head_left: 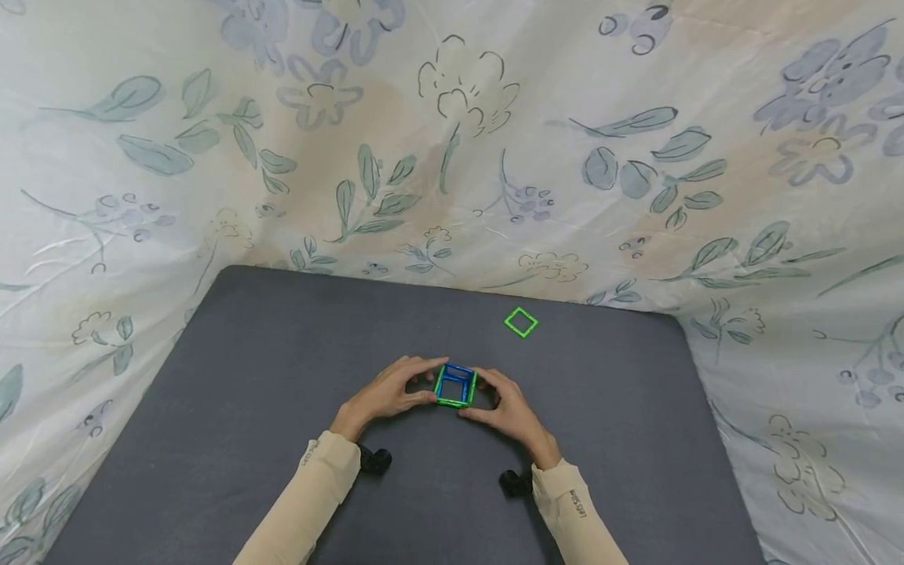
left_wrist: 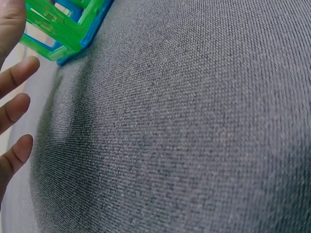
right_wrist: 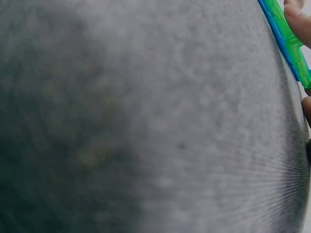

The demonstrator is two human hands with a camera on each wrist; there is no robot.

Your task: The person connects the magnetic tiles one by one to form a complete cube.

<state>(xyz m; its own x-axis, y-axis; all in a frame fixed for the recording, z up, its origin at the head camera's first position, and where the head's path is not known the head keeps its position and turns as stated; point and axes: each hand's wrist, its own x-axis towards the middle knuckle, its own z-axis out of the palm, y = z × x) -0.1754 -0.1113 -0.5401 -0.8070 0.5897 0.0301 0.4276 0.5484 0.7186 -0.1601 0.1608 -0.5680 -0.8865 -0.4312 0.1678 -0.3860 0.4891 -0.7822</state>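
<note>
A small open-framed cube (head_left: 454, 403) of green and blue magnetic tile frames stands on the dark grey table in the head view. My left hand (head_left: 384, 392) holds its left side, index finger at the far corner and thumb at the near one. From the right, my right hand (head_left: 512, 410) grips it likewise between thumb and index finger. In the left wrist view the cube's green bars (left_wrist: 58, 24) rise from a blue base edge, and the other fingers stay off it. Only a green and blue corner (right_wrist: 291, 46) shows in the right wrist view.
A loose green square tile frame (head_left: 521, 322) lies flat near the table's back edge, right of the cube. Flower-patterned cloth (head_left: 466, 196) hangs behind and beside the grey table (head_left: 282, 337). Black wrist cameras (head_left: 376, 461) jut inward below both hands.
</note>
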